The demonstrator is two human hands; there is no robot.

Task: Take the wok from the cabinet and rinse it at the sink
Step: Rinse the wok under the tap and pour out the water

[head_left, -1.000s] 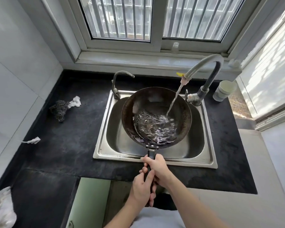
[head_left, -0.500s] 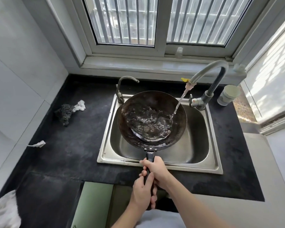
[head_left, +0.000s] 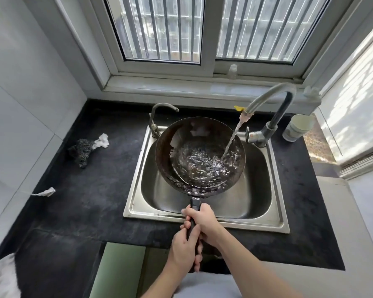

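The wok (head_left: pixel 200 155) is held over the sink (head_left: pixel 252 190), at 12 o'clock from the hands, with its handle (head_left: pixel 195 204) on the 6-to-12 o'clock line. Both hands grasp the handle: the right hand (head_left: pixel 202 222) nearer the bowl, the left hand (head_left: pixel 184 252) behind it at 6 o'clock.

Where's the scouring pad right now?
In the head view, the scouring pad lies on the dark counter left of the sink, beside a white scrap.

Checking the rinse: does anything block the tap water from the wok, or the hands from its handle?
Nothing visible. Water from the tap falls straight into the wok, and left hand and right hand grip its handle directly.
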